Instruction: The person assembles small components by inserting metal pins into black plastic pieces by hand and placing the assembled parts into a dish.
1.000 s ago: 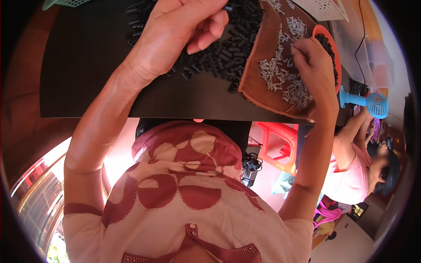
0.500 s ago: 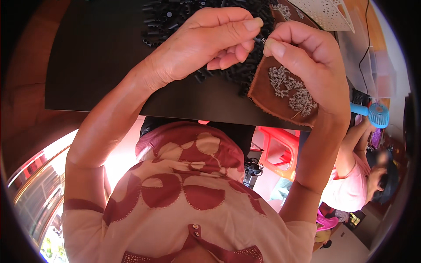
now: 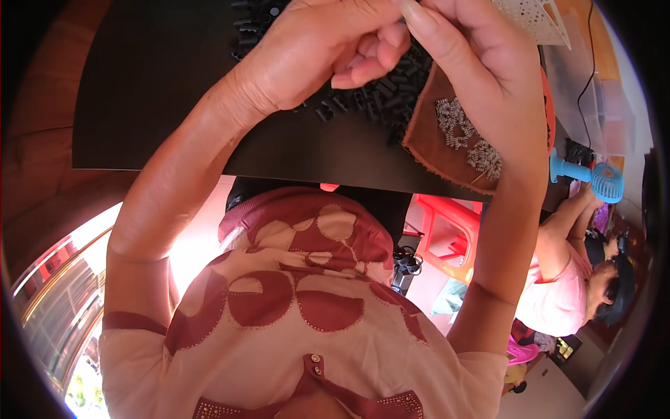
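My left hand (image 3: 328, 52) is raised over the table, with its thumb and forefinger pinched and the other fingers curled in. What it holds does not show. My right hand (image 3: 481, 70) meets it at the upper edge, its thumb and finger pressed together; the small spring seen there a moment ago is now hidden by the fingers. Below the hands lie many small black plastic parts (image 3: 380, 98), heaped on the dark table. Small metal springs (image 3: 453, 126) lie in a pile on a brown cloth (image 3: 429, 143) beneath my right hand and wrist.
The dark table (image 3: 153, 105) ends just in front of my body. A white perforated basket (image 3: 534, 21) stands at the far right, near a dark cable (image 3: 585, 91). A blue handheld fan (image 3: 606, 183) and a red plastic stool (image 3: 447, 234) are to the right, with another person (image 3: 558, 293) beyond.
Both hands have moved up toward the upper edge, and their fingertips, apart before, now come together. The spring at my right fingertips has gone out of sight.
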{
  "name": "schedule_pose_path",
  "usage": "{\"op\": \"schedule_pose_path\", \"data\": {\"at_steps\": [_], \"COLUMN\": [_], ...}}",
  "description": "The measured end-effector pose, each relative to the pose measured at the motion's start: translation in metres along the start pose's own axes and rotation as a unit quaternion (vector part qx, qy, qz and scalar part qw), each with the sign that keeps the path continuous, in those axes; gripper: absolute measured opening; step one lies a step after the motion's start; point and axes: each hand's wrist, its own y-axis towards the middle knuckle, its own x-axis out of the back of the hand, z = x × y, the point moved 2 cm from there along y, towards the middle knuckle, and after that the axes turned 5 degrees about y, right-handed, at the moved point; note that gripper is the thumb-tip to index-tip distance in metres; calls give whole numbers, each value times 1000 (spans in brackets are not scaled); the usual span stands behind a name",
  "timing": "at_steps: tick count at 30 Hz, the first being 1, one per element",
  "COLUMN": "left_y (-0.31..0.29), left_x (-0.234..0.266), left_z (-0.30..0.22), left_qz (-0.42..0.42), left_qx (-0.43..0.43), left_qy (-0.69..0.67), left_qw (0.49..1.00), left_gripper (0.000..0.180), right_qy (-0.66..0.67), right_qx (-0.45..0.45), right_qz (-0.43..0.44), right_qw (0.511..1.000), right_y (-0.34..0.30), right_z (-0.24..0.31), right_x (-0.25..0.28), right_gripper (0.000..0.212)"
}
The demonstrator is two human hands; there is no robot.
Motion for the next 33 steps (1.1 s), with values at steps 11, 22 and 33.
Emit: {"op": "schedule_pose_path", "data": {"at_steps": [11,22,33], "left_y": [4,10,10], "left_x": [24,25,24], "left_z": [-20,-24,-23], "left_qz": [-66,-118,-93], "left_qx": [-105,-141,-132], "left_qy": [-33,-78,-66], "left_qw": [992,980,985], "left_gripper": [38,32,28], "right_qy": [-165,-376,-354], "right_qx": [133,59,127], "right_qz": [-41,5,-15], "right_qw": [976,925,926], "right_y": [25,34,27], "right_z": [-29,-54,-34], "right_x": [16,15,3], "right_gripper": [8,11,9]}}
